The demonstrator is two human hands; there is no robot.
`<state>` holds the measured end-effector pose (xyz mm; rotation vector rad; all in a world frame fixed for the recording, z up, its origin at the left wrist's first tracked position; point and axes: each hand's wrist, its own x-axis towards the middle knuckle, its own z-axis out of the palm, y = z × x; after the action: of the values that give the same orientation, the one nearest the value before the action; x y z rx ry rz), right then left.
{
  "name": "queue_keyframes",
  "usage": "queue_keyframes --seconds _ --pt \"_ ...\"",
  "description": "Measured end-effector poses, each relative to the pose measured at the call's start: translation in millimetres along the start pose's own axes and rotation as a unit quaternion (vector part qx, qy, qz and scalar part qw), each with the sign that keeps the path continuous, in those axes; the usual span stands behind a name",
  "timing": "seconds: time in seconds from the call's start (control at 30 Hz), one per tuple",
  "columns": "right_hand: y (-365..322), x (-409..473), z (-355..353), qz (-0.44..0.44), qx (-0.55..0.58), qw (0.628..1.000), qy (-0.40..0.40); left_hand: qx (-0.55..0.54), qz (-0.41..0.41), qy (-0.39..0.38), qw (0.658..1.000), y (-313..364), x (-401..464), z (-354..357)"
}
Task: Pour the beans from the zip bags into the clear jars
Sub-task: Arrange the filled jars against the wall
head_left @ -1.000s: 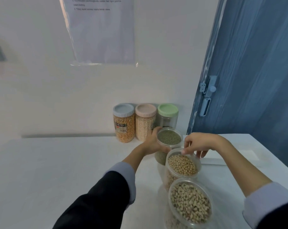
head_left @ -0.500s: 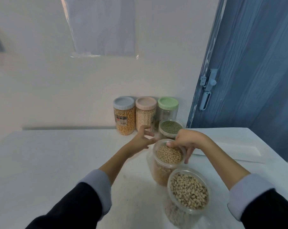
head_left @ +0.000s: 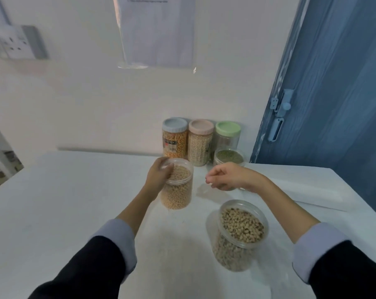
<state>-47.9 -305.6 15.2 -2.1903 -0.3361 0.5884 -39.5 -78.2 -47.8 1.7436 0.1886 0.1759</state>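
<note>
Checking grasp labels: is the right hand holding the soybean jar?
No: the left hand grips the open soybean jar at its rim, while the right hand hovers apart from it, loosely curled.

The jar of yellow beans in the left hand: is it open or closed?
Open. The jar of yellow beans has no lid; its beans show through the bare mouth, where the left hand grips the rim.

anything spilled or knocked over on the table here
Nothing stands out. The three open jars, soybean jar, speckled bean jar and green bean jar, stand upright with no beans on the white table. The left hand grips the soybean jar's rim; the right hand hovers empty.
</note>
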Motion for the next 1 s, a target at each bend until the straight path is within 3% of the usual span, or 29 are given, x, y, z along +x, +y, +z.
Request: queue_keyframes --seconds 0.13,0.23,0.33,0.4,0.53,0.73,0.87,1.0 --pt "13.5 -31.9 -14.3 -0.042 -0.066 0.997 -0.022 -0.033 0.009 0.055 0.998 0.6 -17.8 8.9" --pt "18.9 -51.8 -20.8 -0.048 -0.149 0.983 -0.1 -0.032 0.011 0.082 0.996 0.9 -28.2 11.1" --pt "26.2 -64.6 -21.4 -0.031 -0.246 0.945 -0.213 -0.066 -0.015 0.053 0.996 -1.3 -36.6 6.5" --pt "30.4 -68.6 -17.0 -0.038 -0.294 0.925 -0.237 -0.034 -0.023 0.004 0.999 -3.0 -38.9 -0.1" --pt "31.0 -63.6 -9.1 -0.066 -0.306 0.93 -0.195 0.003 -0.038 -0.05 0.998 -1.6 -39.6 -7.3" --pt "22.9 -31.9 4.1 -0.073 -0.24 0.964 -0.087 -0.021 -0.021 0.013 0.999 -11.8 -17.6 7.6" --pt "11.0 -6.6 15.1 -0.121 -0.305 0.944 0.039 -0.021 -0.031 0.049 0.998 -12.6 6.9 12.9" --pt "8.9 30.0 29.4 -0.176 -0.377 0.889 0.189 -0.021 -0.013 0.027 0.999 -13.5 29.1 4.9"
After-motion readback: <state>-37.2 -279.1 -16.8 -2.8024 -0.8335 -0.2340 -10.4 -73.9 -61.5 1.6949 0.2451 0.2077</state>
